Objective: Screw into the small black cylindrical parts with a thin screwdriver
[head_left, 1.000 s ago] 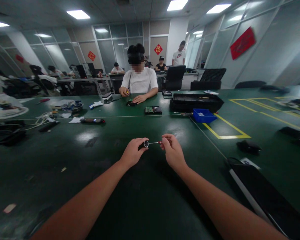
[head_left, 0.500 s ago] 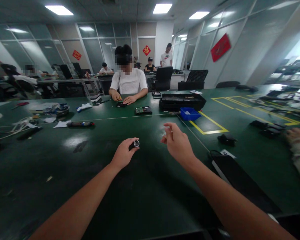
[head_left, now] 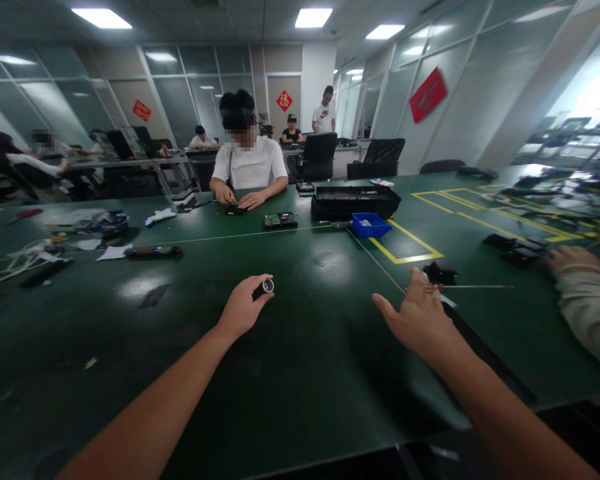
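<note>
In my left hand is a small black flashlight, gripped between thumb and fingers, its silver-rimmed round end facing me. The rest of its body is hidden by my hand. On the right, my right hand is over the table with its thumb stretched out to the left. A thin screwdriver points right from its fingers; a bit of red shows at the handle, which the fingers mostly cover. Just beyond them lies a black part.
A blue bin stands before a long black tray. A circuit-board device lies mid-table. Across the green table, a person works at a small black part. At right rests another person's hand.
My right hand has moved right, away from the left one, and the thin screwdriver now shows beyond its fingers. My left hand still holds the flashlight. The view has turned slightly right.
</note>
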Available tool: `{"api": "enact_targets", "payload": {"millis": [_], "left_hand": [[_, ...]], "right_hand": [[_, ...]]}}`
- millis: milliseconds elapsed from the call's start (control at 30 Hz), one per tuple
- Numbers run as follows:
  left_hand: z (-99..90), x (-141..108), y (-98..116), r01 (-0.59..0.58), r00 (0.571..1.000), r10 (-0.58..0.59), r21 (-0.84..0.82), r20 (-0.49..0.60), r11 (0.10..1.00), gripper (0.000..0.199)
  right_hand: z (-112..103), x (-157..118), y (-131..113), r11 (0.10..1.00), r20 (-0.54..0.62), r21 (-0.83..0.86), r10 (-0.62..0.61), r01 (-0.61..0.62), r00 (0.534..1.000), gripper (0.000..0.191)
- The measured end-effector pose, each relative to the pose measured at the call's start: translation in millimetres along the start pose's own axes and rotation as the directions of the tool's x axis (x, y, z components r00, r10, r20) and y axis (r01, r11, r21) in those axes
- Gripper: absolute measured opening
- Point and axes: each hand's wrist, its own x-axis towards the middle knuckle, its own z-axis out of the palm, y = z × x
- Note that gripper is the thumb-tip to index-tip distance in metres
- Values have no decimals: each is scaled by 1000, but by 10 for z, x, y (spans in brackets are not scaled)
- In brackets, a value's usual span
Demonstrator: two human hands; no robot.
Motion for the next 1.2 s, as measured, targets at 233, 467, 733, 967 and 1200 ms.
{"api": "enact_targets", "payload": {"millis": [233,467,733,967,1200], "left_hand": [[-21,-5,30,0,1000,0,-8,-13,1000,40],[-32,15,-3,-27,998,26,-13,-57,1000,39],[-39,29,-99,0,996,-2,-27,-93,1000,39],[-28,38,-94,77,993,-79,-29,-91,997,43],[-29,45,-96,91,992,-94,-35,-79,995,38]], "right_hand": [[0,2,24,994,-160,9,-110,113,981,97],[-106,-222,-704,788,-247,382,-416,482,875,49],[121,34,-1389,662,-100,623,-461,417,882,38],[771,294,-1326,244,41,968,-363,52,931,35],[935,286,-1310,187,72,982,-408,7,910,37]]}}
